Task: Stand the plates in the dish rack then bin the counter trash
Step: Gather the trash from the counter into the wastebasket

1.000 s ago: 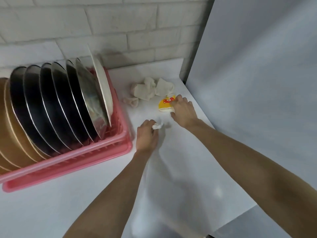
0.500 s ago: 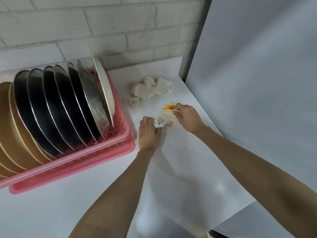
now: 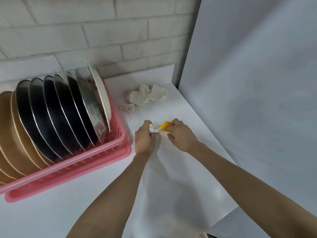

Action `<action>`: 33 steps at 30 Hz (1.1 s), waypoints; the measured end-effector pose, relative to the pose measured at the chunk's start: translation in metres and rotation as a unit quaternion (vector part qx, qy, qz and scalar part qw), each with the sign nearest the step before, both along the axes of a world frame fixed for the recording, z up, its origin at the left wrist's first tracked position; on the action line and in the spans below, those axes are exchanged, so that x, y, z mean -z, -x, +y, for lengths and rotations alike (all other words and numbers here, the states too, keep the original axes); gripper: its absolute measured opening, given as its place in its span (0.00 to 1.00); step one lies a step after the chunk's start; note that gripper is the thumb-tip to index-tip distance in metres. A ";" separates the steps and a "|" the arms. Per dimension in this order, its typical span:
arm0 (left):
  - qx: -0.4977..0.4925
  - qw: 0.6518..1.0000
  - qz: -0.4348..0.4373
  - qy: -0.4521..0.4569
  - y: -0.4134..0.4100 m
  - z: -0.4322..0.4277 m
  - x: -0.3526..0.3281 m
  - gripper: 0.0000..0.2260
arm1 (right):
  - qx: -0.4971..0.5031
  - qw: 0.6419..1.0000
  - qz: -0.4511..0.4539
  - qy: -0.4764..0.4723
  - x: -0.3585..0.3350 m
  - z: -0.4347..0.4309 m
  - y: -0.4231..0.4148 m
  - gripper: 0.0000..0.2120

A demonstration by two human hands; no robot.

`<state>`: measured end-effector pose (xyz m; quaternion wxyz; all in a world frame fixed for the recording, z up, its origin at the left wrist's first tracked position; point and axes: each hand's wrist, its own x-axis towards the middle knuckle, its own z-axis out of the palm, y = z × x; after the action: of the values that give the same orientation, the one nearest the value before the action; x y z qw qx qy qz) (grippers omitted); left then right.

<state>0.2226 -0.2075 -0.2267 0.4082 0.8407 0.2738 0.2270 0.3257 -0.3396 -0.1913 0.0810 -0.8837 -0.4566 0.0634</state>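
Note:
Several plates [image 3: 56,114], steel, brown and one white, stand on edge in the pink dish rack [image 3: 72,170] on the left of the counter. My left hand [image 3: 145,140] grips a small white crumpled tissue [image 3: 153,129]. Right beside it, my right hand [image 3: 181,135] pinches a yellow wrapper [image 3: 165,125] just above the counter. The two hands nearly touch. More crumpled tissues [image 3: 146,95] lie farther back, with a smaller scrap [image 3: 127,107] close to the rack.
White counter [image 3: 171,177] ends at a brick wall [image 3: 103,40] behind and a white panel [image 3: 248,83] on the right. The counter's front right edge drops off near the lower right corner.
My right hand lifted the yellow wrapper off the counter and brought it left and nearer, up to my left hand. The left hand kept its tissue and barely moved.

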 end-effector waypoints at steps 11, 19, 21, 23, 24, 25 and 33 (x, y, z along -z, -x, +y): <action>0.013 0.999 0.036 -0.030 -0.002 0.000 0.000 0.15 | 0.151 0.970 0.151 -0.115 -0.006 0.012 -0.017 0.17; -0.024 1.000 0.018 -0.002 -0.003 -0.003 0.002 0.14 | 0.069 0.995 -0.067 0.031 0.007 0.012 -0.011 0.23; -0.031 0.999 0.010 0.009 -0.003 -0.002 0.004 0.10 | 0.065 0.997 -0.027 0.031 0.009 0.013 -0.011 0.23; -0.038 0.999 0.013 0.025 -0.003 0.000 0.007 0.07 | 0.059 0.998 -0.015 0.032 0.009 0.016 -0.011 0.23; -0.042 0.998 0.017 0.036 -0.004 0.001 0.009 0.06 | 0.058 0.998 -0.015 0.030 0.008 0.017 -0.012 0.23; -0.044 0.998 0.018 0.046 -0.004 0.001 0.011 0.04 | 0.059 0.998 -0.015 0.030 0.007 0.018 -0.012 0.24; -0.033 0.999 0.016 0.027 -0.005 0.004 0.011 0.09 | 0.036 0.995 -0.049 0.080 0.007 0.019 -0.006 0.24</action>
<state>0.2273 -0.2038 -0.2373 0.4188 0.8234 0.3137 0.2196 0.3316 -0.3209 -0.1979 -0.0099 -0.9054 -0.4212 0.0534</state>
